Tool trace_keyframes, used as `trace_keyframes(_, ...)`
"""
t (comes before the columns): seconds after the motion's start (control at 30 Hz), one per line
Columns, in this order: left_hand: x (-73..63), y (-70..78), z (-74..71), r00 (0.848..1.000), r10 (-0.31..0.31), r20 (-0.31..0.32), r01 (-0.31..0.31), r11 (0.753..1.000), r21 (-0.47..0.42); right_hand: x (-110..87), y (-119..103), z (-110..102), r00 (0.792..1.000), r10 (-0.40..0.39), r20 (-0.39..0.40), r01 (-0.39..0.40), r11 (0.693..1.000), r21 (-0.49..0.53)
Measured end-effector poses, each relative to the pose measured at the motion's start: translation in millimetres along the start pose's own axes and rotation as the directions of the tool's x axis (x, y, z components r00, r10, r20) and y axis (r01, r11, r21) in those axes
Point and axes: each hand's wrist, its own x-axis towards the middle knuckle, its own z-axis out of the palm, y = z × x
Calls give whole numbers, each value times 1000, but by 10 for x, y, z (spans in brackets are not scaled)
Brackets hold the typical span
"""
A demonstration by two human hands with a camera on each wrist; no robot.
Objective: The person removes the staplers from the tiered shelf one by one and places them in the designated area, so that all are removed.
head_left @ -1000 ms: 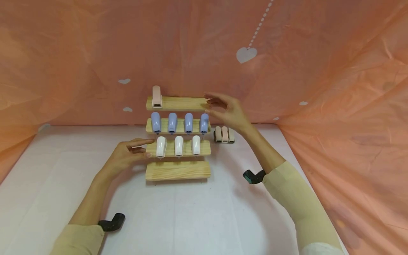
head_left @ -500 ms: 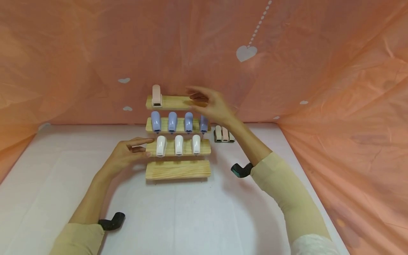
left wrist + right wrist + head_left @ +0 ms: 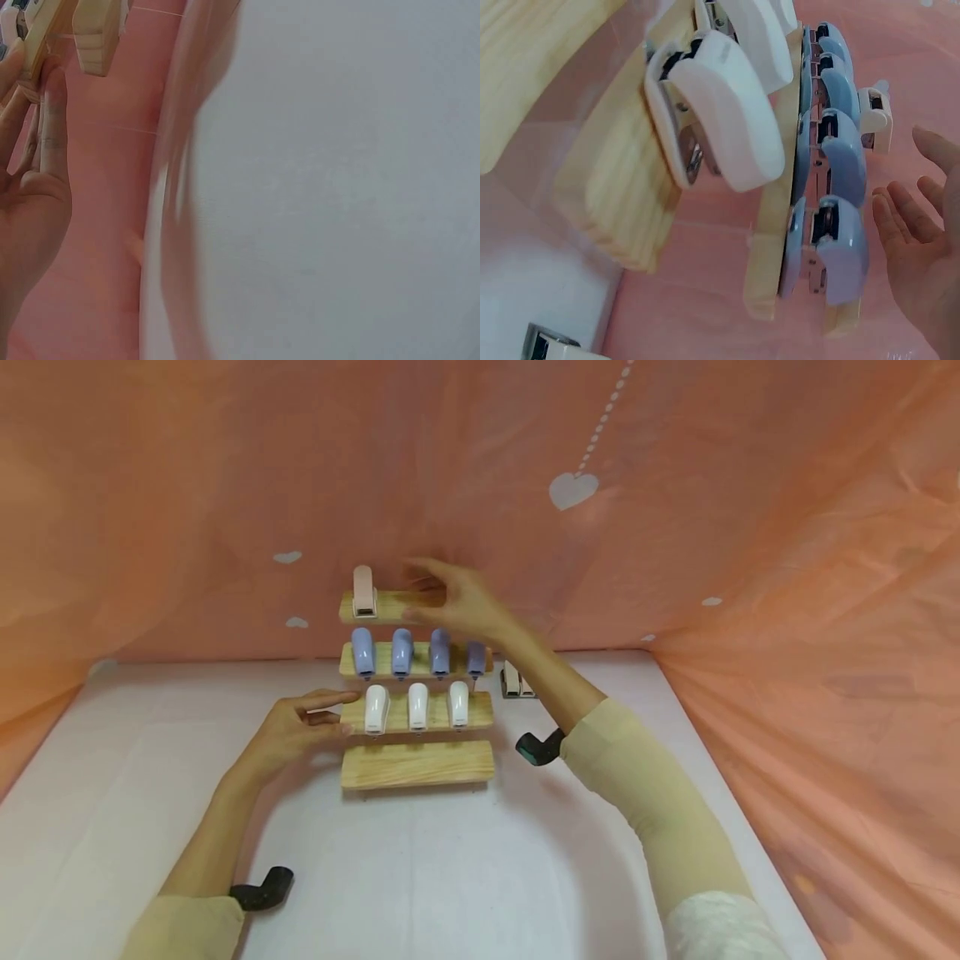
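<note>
Pinching a wooden shelf by its end, the left hand is left of centre. At upper centre-left, a pink stapler stands on the top shelf, above rows of blue staplers and white staplers. Rightward, at upper centre, the right hand hovers, fingers and thumb parted, holding nothing.
</note>
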Motion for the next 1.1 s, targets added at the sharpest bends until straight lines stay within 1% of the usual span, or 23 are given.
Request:
trace_keyframes(0.1, -24, -8, -2, 1000, -1, -1, 1, 1000, -8, 64, -29, 52, 1000, 14, 21, -14, 1000, -22)
trace_keyframes(0.23, -9, 11, 12, 1000, -16, -2, 16, 1000, 5, 138, -51, 86, 999, 41, 24, -40, 998, -58)
trace_keyframes(0.37, 4, 35, 17, 1000, -26, 1, 26, 999, 30, 195, -39, 126, 997, 70, 29, -69, 996, -49)
trace_keyframes(0.5, -6, 58, 5, 1000, -29, 5, 29, 999, 39, 252, -34, 193, 995, 100, 33, -99, 995, -4)
trace_keyframes(0.63, -6, 81, -6, 1000, -28, 7, 28, 999, 41, 328, -60, 253, 991, 131, 20, -131, 991, 6)
trace_keyframes(0.7, -5, 87, -9, 1000, -24, 7, 24, 999, 40, 370, -74, 279, 991, 136, 13, -136, 991, -8)
trace_keyframes(0.8, -4, 90, -12, 1000, -16, 8, 16, 999, 36, 420, -90, 306, 992, 126, 19, -124, 991, -58)
trace_keyframes(0.93, -7, 88, -9, 1000, -12, 12, 12, 999, 30, 442, -95, 317, 991, 133, 30, -129, 984, -122)
trace_keyframes(1.1, -19, 96, -3, 1000, -17, 20, 16, 1000, 27, 411, -91, 306, 989, 146, 18, -143, 983, -119)
